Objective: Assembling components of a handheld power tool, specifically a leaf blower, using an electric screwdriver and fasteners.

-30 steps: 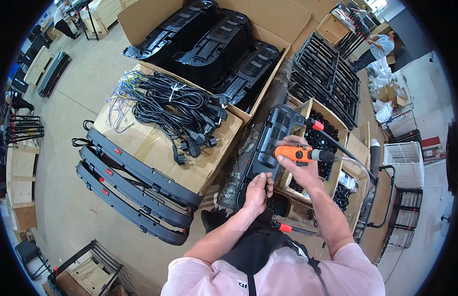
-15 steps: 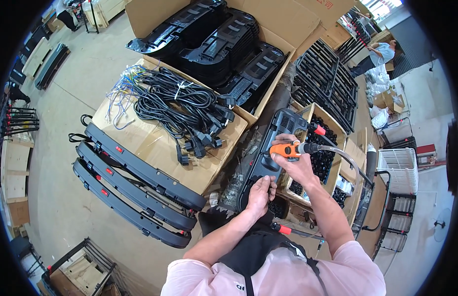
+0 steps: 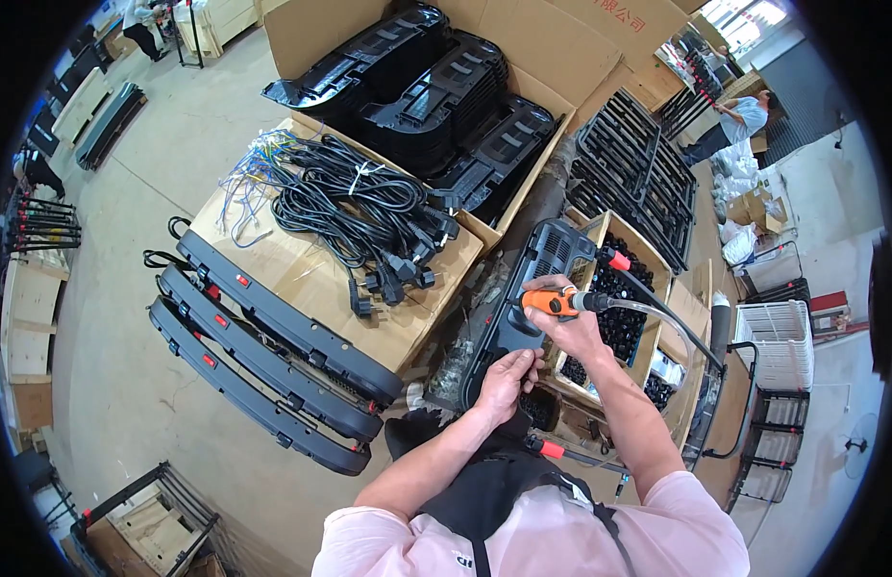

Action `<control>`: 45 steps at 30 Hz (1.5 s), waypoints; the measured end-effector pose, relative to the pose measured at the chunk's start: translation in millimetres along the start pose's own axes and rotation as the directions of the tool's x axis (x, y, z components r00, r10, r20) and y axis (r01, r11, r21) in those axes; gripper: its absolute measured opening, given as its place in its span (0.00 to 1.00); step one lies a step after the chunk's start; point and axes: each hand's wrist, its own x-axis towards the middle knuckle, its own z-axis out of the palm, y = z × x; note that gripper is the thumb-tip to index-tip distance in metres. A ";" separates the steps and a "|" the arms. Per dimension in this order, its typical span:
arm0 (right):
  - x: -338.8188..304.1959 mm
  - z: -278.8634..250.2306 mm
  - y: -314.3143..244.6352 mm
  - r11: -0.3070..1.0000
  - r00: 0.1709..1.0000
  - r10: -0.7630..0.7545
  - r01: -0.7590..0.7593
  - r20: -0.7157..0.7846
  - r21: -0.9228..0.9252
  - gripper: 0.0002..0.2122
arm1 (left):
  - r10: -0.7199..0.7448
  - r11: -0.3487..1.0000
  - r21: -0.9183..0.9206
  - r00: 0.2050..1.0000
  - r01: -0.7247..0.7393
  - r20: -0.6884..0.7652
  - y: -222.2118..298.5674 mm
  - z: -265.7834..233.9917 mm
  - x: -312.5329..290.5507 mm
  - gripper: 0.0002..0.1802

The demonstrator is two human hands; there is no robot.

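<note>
Right hand [image 3: 576, 329]: wrapped around an orange tool [image 3: 547, 303] with a clear hose [image 3: 665, 321]
Left hand [image 3: 505, 383]: at a dark panel [image 3: 516, 333], near its lower end
Black cables [image 3: 342, 207]: tied, atop a cardboard box [image 3: 307, 296]
Open carton [image 3: 537, 43]: glossy black shells [image 3: 415, 117] inside
Wooden bin [image 3: 642, 243]: small black parts [image 3: 614, 327]

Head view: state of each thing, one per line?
Right hand: closed around orange tool
Orange tool: held, hose attached, running unclear
Left hand: fingers curled, at black housing
Black housing: lying vented side up
Black cables: tied in a bundle
Carton: open, black shells stacked inside
Small black parts: heaped loose
</note>
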 end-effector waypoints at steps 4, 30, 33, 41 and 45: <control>2.2 -1.1 8.9 0.997 0.999 -0.048 0.049 -0.018 0.052 0.21 | -0.003 1.000 0.030 1.000 0.003 -0.010 -1.7 5.2 1.9 0.17; -234.1 -80.7 45.1 0.878 0.994 -0.050 0.092 -0.102 0.470 0.25 | -0.141 0.942 -0.311 0.990 0.127 -0.023 -83.7 35.9 -69.0 0.17; -252.5 -86.6 55.0 0.878 0.996 -0.064 0.084 -0.058 0.472 0.25 | -0.126 0.948 -0.303 0.990 0.100 -0.068 -107.2 39.4 -81.8 0.17; -280.4 -90.1 67.7 0.882 0.990 -0.137 0.110 0.026 0.459 0.23 | -0.073 0.975 -0.221 0.968 0.019 -0.239 -136.3 52.5 -117.5 0.18; -287.4 -86.1 63.2 0.872 0.995 -0.099 0.077 0.021 0.483 0.24 | -0.060 0.984 -0.178 0.968 0.016 -0.244 -138.6 48.0 -120.5 0.19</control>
